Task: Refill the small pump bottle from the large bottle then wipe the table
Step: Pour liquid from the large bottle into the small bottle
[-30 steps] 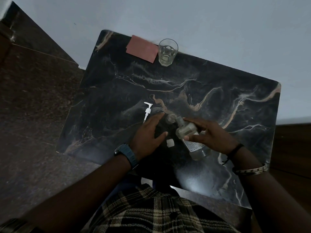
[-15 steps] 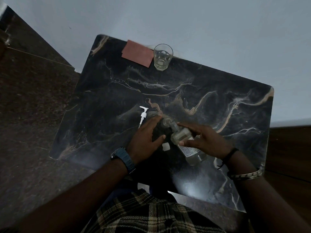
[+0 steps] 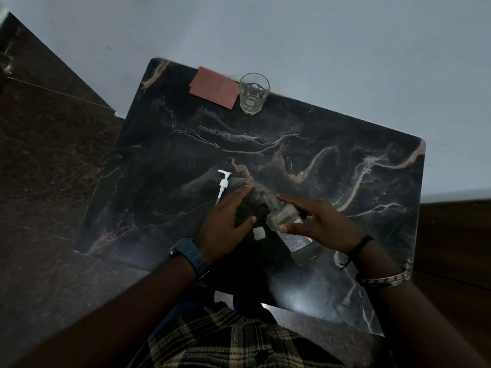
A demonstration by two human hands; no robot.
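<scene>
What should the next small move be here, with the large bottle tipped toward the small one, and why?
Probably tilt the large bottle a bit further. The right hand holds it with its neck at the small bottle's mouth, which the left hand steadies. The pump and white cap lie off, so pouring looks underway; flow isn't visible.

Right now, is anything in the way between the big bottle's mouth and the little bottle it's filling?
Nothing visible. The right hand tilts the large bottle so its neck meets the small bottle's open top. The left hand steadies it. The pump and white cap lie aside.
</scene>
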